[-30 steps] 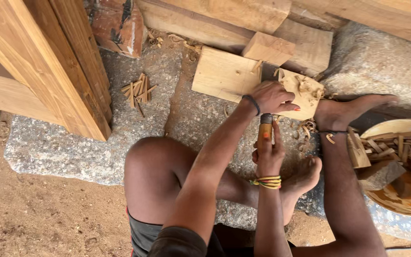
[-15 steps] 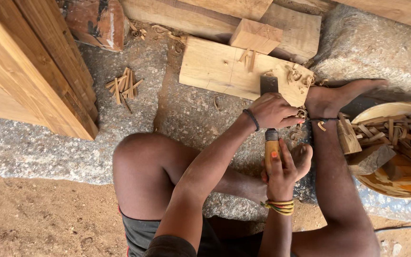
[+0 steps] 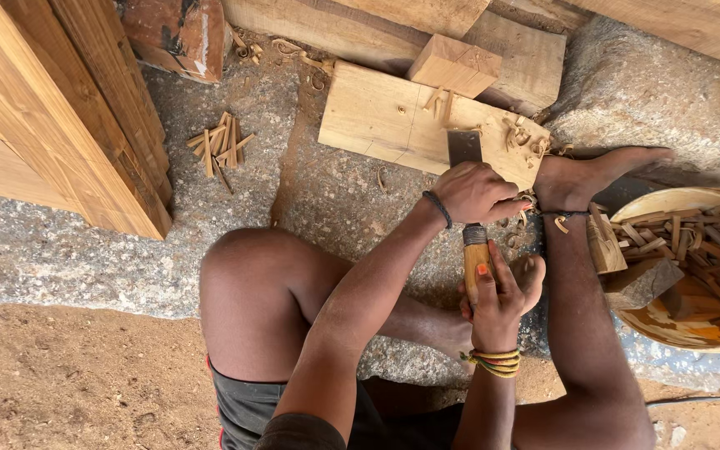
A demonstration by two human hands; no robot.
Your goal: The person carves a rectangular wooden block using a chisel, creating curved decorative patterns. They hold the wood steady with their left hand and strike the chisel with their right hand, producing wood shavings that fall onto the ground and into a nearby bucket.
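- You held the chisel [image 3: 470, 218] just right of the frame's centre, its flat blade resting on the wooden board [image 3: 385, 125] above.
- Your left hand [image 3: 478, 192] closed over the shaft near the blade; your right hand [image 3: 500, 293] wrapped the wooden handle below.
- Your foot [image 3: 585, 177] pinned the board's right end, which I judged a sound brace.
- You did well to keep both hands behind the edge.

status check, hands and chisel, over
Left hand gripping chisel near blade, right hand on its handle. Blade on wooden board. Shavings beside blade.
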